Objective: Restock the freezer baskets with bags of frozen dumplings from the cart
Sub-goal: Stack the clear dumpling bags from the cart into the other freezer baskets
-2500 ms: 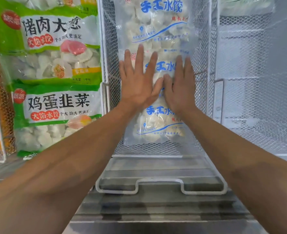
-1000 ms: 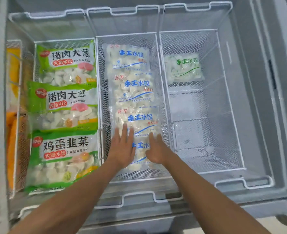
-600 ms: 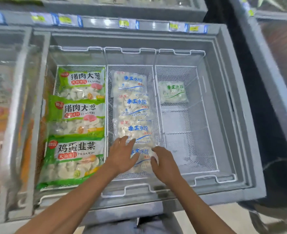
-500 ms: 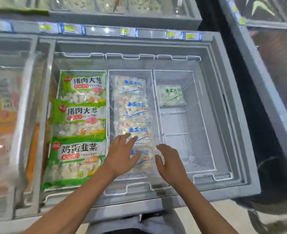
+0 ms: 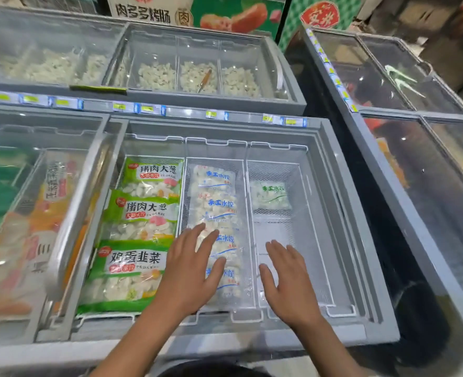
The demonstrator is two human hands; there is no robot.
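Left hand (image 5: 189, 270) spread over clear dumpling bags (image 5: 219, 227) filling middle basket (image 5: 216, 144), right hand (image 5: 287, 278) spread above right basket (image 5: 276, 146), grey shop freezer (image 5: 333, 170), blue-lettered bags, one at right basket's far end.

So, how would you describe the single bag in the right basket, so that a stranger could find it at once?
Start at the open chest freezer with three wire baskets side by side. In the right basket, at its far end, lies the lone bag. It is clear with green lettering, while the bags in the middle basket carry blue lettering and overlap in a row.
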